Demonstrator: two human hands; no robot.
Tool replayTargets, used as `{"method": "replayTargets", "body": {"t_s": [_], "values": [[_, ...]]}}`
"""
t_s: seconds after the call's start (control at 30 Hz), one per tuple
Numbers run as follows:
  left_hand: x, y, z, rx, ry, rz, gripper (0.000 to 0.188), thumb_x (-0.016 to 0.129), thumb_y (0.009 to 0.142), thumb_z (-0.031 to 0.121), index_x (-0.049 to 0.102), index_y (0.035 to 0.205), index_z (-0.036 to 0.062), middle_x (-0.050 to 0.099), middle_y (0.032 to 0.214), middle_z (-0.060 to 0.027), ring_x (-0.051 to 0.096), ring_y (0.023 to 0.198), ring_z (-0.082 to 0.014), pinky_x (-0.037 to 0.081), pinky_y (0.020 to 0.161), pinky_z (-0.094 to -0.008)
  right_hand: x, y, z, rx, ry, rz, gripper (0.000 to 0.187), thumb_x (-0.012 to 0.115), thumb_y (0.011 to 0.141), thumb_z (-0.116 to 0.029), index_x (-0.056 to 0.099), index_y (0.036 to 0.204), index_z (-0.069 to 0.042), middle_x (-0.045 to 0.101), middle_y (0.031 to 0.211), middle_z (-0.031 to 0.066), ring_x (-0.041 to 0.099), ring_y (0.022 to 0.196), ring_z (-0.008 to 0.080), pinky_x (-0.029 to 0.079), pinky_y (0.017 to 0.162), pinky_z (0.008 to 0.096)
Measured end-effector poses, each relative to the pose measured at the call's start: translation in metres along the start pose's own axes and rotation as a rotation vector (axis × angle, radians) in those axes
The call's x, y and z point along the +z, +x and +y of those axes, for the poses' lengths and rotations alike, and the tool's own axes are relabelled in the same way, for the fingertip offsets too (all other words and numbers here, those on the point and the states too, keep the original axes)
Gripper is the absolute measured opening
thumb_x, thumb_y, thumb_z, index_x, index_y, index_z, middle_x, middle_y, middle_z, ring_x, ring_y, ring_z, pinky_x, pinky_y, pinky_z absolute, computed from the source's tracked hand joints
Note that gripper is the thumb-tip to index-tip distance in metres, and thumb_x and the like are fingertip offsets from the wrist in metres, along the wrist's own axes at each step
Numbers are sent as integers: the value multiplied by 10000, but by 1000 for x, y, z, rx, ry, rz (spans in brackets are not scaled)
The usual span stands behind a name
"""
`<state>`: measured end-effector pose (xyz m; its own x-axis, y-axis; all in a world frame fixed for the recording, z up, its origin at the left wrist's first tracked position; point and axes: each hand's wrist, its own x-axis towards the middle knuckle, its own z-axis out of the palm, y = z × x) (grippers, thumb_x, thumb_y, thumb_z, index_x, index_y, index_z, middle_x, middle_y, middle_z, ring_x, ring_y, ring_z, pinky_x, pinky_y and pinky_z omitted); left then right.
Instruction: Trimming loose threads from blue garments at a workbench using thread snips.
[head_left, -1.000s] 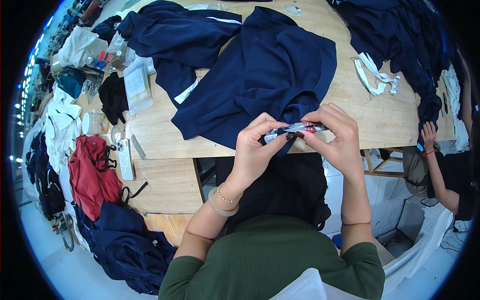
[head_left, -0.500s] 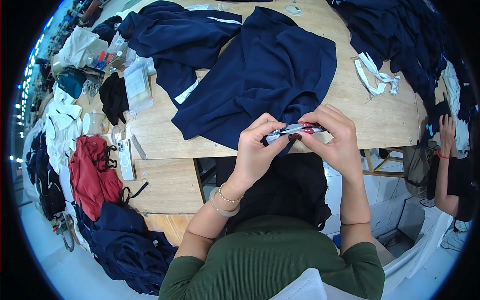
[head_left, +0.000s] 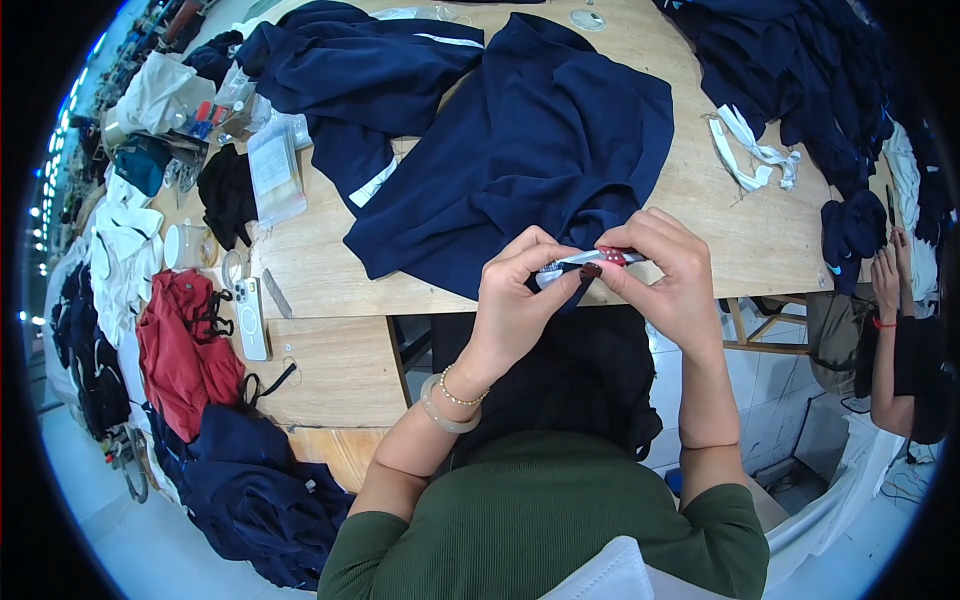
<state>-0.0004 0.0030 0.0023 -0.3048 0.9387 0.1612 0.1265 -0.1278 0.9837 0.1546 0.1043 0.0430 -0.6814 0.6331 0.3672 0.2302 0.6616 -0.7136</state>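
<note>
A navy garment (head_left: 540,140) lies spread over the wooden table, its near end gathered up at the front edge. My left hand (head_left: 520,290) is closed on that end, pinching a white-banded edge (head_left: 549,272) between thumb and fingers. Close against it, my right hand (head_left: 660,275) is also closed, thumb and forefinger meeting at the same edge. A slim silvery-grey tool (head_left: 643,268) shows beneath the right fingers; most of it is hidden, so its exact kind is unclear.
Another navy garment (head_left: 360,75) lies far left, white strips (head_left: 750,150) at right. Leftward are a phone (head_left: 251,320), a grey blade-like tool (head_left: 278,293), papers (head_left: 275,175) and a red garment (head_left: 185,350). A co-worker's hands (head_left: 890,275) handle navy fabric at far right.
The silvery tool's pointed end, visible between my hands before, is now mostly covered by my right fingers, which have closed in slightly. At far right, the co-worker's hands and navy fabric have shifted.
</note>
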Motion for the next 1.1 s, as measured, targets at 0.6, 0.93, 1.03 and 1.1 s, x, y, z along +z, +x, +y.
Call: {"method": "replayTargets", "body": {"t_s": [0.6,0.93,1.03,1.1], "values": [[2,-1,2,10,73,2,202,696,751,-62,707,951,-39,564,759,-54,530,670,-122,407,586,-246,-7,1,0,-29,-83,-54,197,778,705,-170,674,805,-36,592,693,54,541,647,207,416,565,317],[2,-1,1,21,66,11,216,696,753,-67,709,967,-35,563,764,-54,528,671,-118,398,571,-243,-10,0,1,34,-10,-75,200,773,718,-171,677,809,-22,601,696,72,557,649,211,424,578,315],[3,-1,1,36,63,8,217,696,753,-68,708,968,-38,566,766,-55,532,674,-122,401,577,-242,-8,1,0,28,6,-89,195,772,721,-169,675,806,-23,598,688,67,552,645,207,419,573,315],[3,-1,1,34,61,5,216,696,753,-68,707,967,-39,567,767,-56,533,676,-124,403,580,-241,-8,1,1,26,-4,-84,192,772,722,-169,674,802,-25,596,683,65,550,643,204,417,572,314]]}}
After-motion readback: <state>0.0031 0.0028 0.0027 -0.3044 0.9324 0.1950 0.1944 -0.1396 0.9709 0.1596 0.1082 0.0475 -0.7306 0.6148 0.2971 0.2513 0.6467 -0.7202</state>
